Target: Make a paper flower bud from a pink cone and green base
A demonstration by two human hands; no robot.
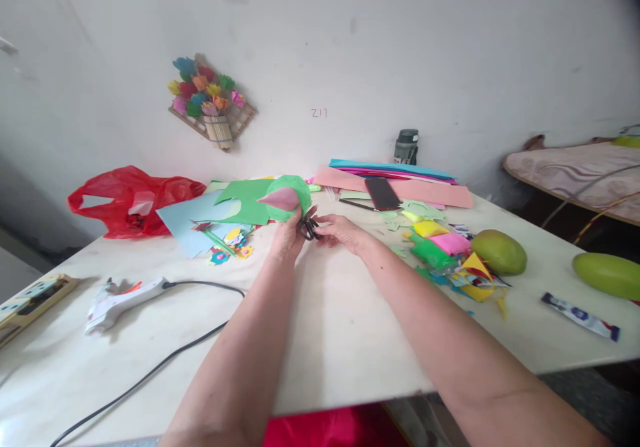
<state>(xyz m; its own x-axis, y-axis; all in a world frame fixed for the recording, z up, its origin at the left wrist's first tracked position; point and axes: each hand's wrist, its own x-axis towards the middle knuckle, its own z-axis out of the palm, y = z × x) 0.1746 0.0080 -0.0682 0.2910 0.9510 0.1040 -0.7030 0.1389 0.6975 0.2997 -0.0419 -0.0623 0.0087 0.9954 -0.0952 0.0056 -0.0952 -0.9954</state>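
Table: smooth pale top, faint gloss (350,327).
Bag: thin red plastic, crumpled (140,200), at left rear.
Sheets: flat pink paper (435,192), right rear, dark phone (383,194) on top.
Glue gun: white, angular (125,303), left side.
Left hand (287,239): fingers closed on round green paper (302,190), pointed pink piece (283,198) against its face, above table centre.
Right hand (342,231): fingers bent around black looped handles of scissors (309,228), beside left hand.
Fruit: smooth green oval (499,252), right, beside paper scraps (477,277).
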